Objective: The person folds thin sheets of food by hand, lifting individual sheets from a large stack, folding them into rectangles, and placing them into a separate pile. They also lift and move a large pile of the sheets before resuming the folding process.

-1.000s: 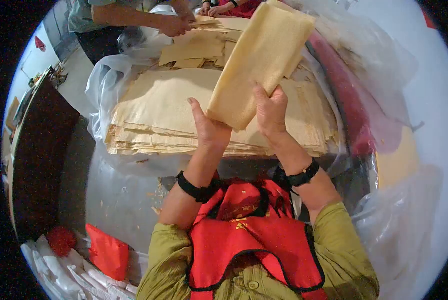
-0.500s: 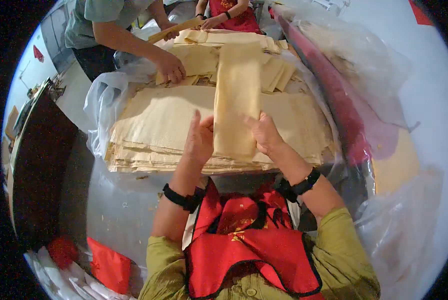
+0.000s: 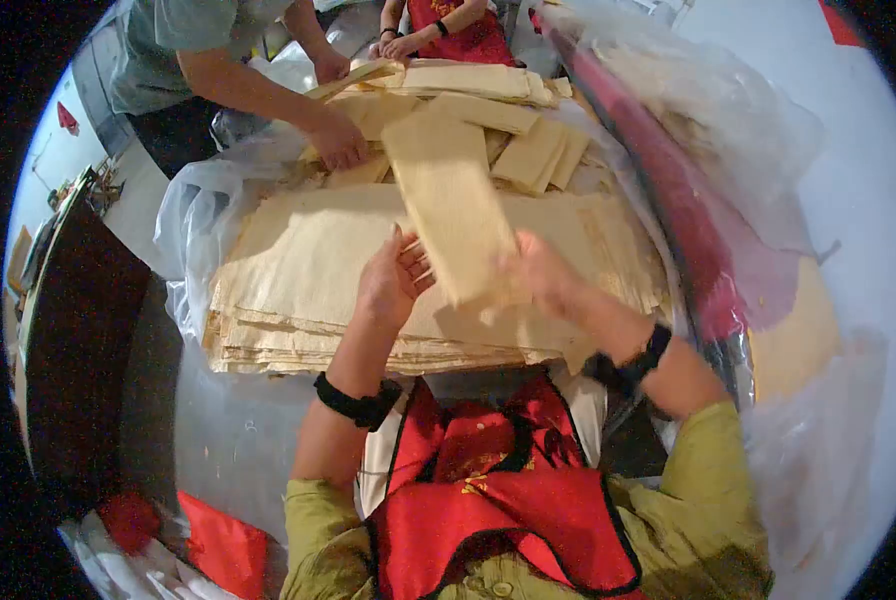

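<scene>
hands (image 3: 393,280) clasping folded sheet (image 3: 453,205), apron emblem (image 3: 473,470) illegible

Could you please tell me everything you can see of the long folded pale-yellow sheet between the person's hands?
The long folded pale-yellow sheet is a narrow, flat strip of thin, paper-like material, matt and faintly rough. It runs away from the person, slanted left, over the large stack of wide yellowish sheets. The left hand meets its near left edge; the blurred right hand is at its near right corner. Whether either grips it is unclear.
</scene>
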A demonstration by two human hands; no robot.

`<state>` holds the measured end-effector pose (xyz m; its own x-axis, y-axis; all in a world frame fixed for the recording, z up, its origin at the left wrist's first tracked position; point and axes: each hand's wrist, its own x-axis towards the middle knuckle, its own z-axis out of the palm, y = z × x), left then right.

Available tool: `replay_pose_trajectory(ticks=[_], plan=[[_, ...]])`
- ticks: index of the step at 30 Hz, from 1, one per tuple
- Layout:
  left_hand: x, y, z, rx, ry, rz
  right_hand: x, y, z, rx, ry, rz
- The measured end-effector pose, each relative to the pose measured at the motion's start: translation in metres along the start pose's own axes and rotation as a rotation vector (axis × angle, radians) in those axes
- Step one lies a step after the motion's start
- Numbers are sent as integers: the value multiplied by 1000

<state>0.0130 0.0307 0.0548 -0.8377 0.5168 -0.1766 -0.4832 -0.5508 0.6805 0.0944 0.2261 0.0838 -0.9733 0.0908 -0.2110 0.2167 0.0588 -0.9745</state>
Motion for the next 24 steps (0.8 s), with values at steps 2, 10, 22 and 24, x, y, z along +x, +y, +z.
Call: replay_pose_trajectory(ticks=[2,10,22,24], plan=[[-13,11,8,22,-3,15,47,-19,-29,-206,120,-203],[-66,13,-40,964,100,555,61,-15,-86,-553,258,-136],[-47,-130,61,1675,-624,1012,-97,20,-142,-56,328,205],[-44,-135,70,1693,-654,1053,-107,27,-148,-19,327,188]])
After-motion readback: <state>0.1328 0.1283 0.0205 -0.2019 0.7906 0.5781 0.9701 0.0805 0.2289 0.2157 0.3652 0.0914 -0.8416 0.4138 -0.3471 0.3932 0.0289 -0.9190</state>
